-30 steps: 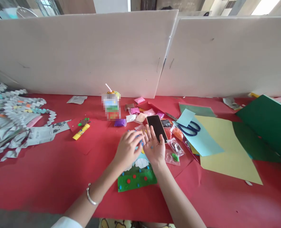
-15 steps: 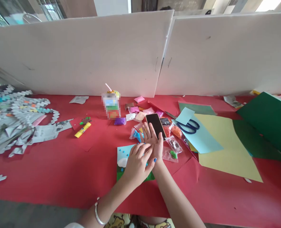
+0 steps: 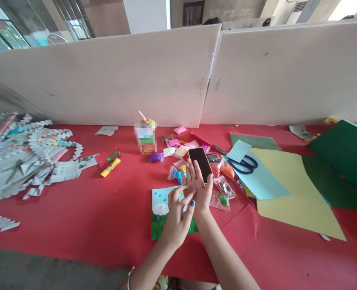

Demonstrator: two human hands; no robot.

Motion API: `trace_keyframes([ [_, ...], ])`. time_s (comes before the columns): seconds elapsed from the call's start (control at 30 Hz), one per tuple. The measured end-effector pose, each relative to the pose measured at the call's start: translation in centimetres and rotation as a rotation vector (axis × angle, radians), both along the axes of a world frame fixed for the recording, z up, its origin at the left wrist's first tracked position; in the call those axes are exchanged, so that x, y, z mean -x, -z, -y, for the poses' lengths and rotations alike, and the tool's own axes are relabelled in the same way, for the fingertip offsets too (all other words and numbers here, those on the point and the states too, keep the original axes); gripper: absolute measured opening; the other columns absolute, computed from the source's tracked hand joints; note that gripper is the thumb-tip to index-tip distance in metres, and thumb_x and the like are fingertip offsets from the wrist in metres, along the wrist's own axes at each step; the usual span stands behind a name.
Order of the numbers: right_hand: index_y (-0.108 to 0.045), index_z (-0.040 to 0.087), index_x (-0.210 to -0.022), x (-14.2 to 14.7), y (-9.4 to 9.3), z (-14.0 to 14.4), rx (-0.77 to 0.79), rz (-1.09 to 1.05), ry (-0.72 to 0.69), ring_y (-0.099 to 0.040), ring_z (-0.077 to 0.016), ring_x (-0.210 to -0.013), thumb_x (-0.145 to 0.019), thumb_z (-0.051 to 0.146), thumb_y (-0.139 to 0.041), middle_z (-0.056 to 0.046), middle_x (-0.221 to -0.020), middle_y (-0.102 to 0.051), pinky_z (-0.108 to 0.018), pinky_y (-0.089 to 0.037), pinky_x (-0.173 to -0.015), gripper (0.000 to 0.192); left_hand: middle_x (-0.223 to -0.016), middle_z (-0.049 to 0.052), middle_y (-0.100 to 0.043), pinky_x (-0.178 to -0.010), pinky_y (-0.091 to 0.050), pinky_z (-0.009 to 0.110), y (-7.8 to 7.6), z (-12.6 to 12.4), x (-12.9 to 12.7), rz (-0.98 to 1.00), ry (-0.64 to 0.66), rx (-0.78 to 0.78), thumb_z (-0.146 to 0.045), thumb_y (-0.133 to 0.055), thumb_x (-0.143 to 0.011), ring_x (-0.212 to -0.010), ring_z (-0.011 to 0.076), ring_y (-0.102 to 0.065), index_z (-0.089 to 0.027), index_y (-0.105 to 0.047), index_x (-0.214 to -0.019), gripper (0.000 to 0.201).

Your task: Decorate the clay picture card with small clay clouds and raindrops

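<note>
At nine o'clock from your hands lies a heap of folded newspaper strips (image 3: pixel 24 157); nearer in, a yellow glue stick (image 3: pixel 110 167). At centre, your left hand (image 3: pixel 175 219) pinches a bit of blue clay (image 3: pixel 192 203) against the flat, spread palm of your right hand (image 3: pixel 198 187), which holds nothing else. Beneath both hands sits the clay picture (image 3: pixel 160 211): sky, white cloud, green ground and blue drops are already laid on, and judging by the clay in hand, more drops remain to be placed. At twelve o'clock, clay packets (image 3: pixel 174 143) and a phone (image 3: pixel 200 158). At two o'clock, blue scissors (image 3: pixel 243 164) on coloured paper sheets (image 3: pixel 290 193), all on the red table cover (image 3: pixel 75 217).
</note>
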State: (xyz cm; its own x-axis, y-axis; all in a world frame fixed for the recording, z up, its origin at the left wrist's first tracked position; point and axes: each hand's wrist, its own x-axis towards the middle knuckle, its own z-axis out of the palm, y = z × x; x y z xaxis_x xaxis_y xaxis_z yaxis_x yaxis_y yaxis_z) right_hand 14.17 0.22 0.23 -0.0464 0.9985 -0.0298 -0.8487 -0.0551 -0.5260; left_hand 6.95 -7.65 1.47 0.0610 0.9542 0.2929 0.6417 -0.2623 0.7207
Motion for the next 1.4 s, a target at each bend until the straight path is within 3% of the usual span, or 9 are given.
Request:
trace_keyframes([
  [0.23, -0.059, 0.032, -0.126, -0.1, -0.5, 0.2, -0.003, 0.017, 0.027, -0.033, -0.0190, -0.143, -0.090, 0.067, -0.027, -0.001, -0.148, -0.047, -0.045, -0.021, -0.119, 0.059, -0.134, 0.010, -0.050, -0.107, -0.042, 0.048, -0.2, 0.0, -0.4, 0.082, -0.003, 0.033, -0.042, -0.037, -0.099, -0.130, 0.0269, -0.043, -0.027, -0.059, -0.129, 0.041],
  [0.4, -0.058, 0.034, -0.126, -0.2, -0.5, 0.1, -0.015, -0.025, 0.044, -0.032, -0.0175, -0.143, -0.091, 0.066, -0.027, 0.002, -0.148, -0.046, -0.044, -0.017, -0.120, 0.056, -0.133, 0.008, -0.051, -0.104, -0.046, 0.044, 0.0, 0.2, -0.3, 0.086, -0.021, 0.037, -0.034, -0.041, -0.098, -0.127, 0.0245, -0.046, -0.030, -0.062, -0.124, 0.034],
  [0.6, -0.057, 0.032, -0.127, 0.1, -0.9, 0.7, -0.014, -0.025, -0.052, -0.032, -0.0188, -0.143, -0.089, 0.068, -0.031, 0.000, -0.146, -0.049, -0.045, -0.016, -0.121, 0.058, -0.116, 0.006, -0.060, -0.099, -0.048, 0.045, 0.3, -1.6, 0.7, -0.061, -0.070, -0.188, -0.017, -0.056, -0.088, -0.114, 0.0235, -0.053, -0.026, -0.067, -0.106, 0.023],
  [0.73, -0.056, 0.032, -0.128, 0.1, -1.5, 1.5, -0.026, 0.006, -0.175, -0.035, -0.0196, -0.142, -0.087, 0.073, -0.031, 0.000, -0.144, -0.051, -0.044, -0.017, -0.121, 0.063, -0.105, 0.004, -0.063, -0.097, -0.049, 0.042, -0.6, -2.6, 1.7, -0.122, -0.011, -0.326, -0.016, -0.063, -0.084, -0.109, 0.0215, -0.053, -0.024, -0.067, -0.088, 0.010],
  [0.83, -0.057, 0.032, -0.126, -0.1, -1.8, 1.6, -0.039, 0.058, -0.199, -0.038, -0.0208, -0.140, -0.086, 0.074, -0.030, -0.001, -0.142, -0.052, -0.045, -0.027, -0.117, 0.064, -0.102, 0.003, -0.065, -0.098, -0.048, 0.042, -1.5, -2.8, 2.4, -0.172, 0.004, -0.416, -0.018, -0.062, -0.086, -0.108, 0.0207, -0.054, -0.024, -0.067, -0.085, 0.008],
  [0.9, -0.059, 0.032, -0.121, -0.4, -1.7, 1.3, -0.039, 0.141, -0.189, -0.047, -0.0226, -0.132, -0.085, 0.072, -0.036, -0.002, -0.136, -0.057, -0.045, -0.037, -0.110, 0.059, -0.101, 0.003, -0.066, -0.098, -0.048, 0.042, -2.0, -2.7, 3.0, -0.209, -0.012, -0.481, -0.019, -0.062, -0.086, -0.105, 0.0204, -0.056, -0.025, -0.067, -0.086, 0.008],
  [1.0, -0.066, 0.026, -0.100, -1.2, -1.5, 1.0, -0.061, 0.398, -0.208, -0.063, -0.0207, -0.099, -0.081, 0.063, -0.056, -0.003, -0.106, -0.068, -0.036, -0.050, -0.089, 0.042, -0.098, 0.003, -0.068, -0.096, -0.048, 0.042, -2.7, -2.7, 4.1, -0.269, -0.067, -0.563, -0.021, -0.063, -0.086, -0.100, 0.0204, -0.059, -0.026, -0.068, -0.086, 0.008],
  [1.13, -0.066, 0.020, -0.076, -2.2, -1.7, 1.0, -0.165, 0.703, -0.254, -0.056, -0.0137, -0.072, -0.075, 0.052, -0.070, -0.001, -0.078, -0.063, -0.027, -0.047, -0.071, 0.033, -0.095, 0.003, -0.070, -0.095, -0.047, 0.042, -3.4, -2.9, 5.5, -0.356, -0.127, -0.630, -0.020, -0.064, -0.085, -0.097, 0.0210, -0.059, -0.027, -0.068, -0.085, 0.007],
  [1.4, -0.070, 0.019, -0.077, -2.4, -1.6, 1.3, -0.245, 0.779, -0.271, -0.052, -0.0112, -0.062, -0.073, 0.046, -0.075, -0.001, -0.072, -0.063, -0.027, -0.043, -0.063, 0.028, -0.097, 0.002, -0.068, -0.096, -0.048, 0.041, -3.7, -2.8, 5.8, -0.291, -0.088, -0.592, -0.017, -0.064, -0.084, -0.100, 0.0203, -0.058, -0.027, -0.069, -0.090, 0.012],
])
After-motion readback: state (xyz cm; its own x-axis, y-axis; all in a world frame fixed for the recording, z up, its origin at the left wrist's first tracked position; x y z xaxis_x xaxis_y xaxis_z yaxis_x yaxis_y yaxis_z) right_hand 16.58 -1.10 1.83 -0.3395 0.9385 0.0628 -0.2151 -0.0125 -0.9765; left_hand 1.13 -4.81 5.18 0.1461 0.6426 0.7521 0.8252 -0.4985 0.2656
